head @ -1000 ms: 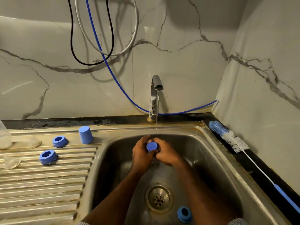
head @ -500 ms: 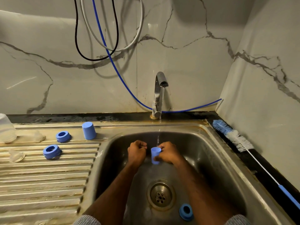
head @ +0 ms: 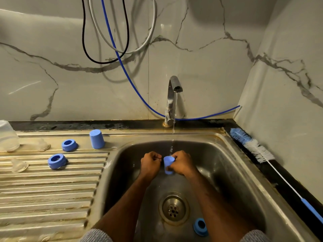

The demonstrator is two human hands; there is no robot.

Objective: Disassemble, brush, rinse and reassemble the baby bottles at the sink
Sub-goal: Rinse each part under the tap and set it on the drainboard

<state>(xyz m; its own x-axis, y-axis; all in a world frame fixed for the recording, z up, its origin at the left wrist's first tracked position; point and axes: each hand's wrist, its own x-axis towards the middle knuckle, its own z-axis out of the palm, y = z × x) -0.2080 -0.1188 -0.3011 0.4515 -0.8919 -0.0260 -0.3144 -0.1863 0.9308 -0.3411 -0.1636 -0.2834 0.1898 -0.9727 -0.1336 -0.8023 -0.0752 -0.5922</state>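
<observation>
Nearest, in the front right corner of the sink [head: 232,154] basin, a blue collar ring [head: 200,226] lies beside the drain [head: 173,208], waiting for its own rinse. Above the drain, in the middle of the basin, the right hand [head: 181,164] pinches a blue bottle cap [head: 168,164] with curled fingers, its open mouth turned up under the thin stream from the tap [head: 173,95]. The left hand [head: 150,162] hovers just beside it, fingers curled into a loose fist that appears to hold nothing. The step looks like rinsing the cap: best to keep the mouth right under the water, let it fill, tip it out and turn it so the outer wall is washed too, with a firm pinch since wet plastic slips. On the draining board [head: 52,189] to the left, two more blue rings [head: 57,161] sit near its back edge, with an upturned blue cap [head: 96,138] just behind them, clear teats [head: 19,165] and a clear bottle body [head: 7,137] at the far left. Along the sink's right edge lies the bottle brush [head: 251,145].
</observation>
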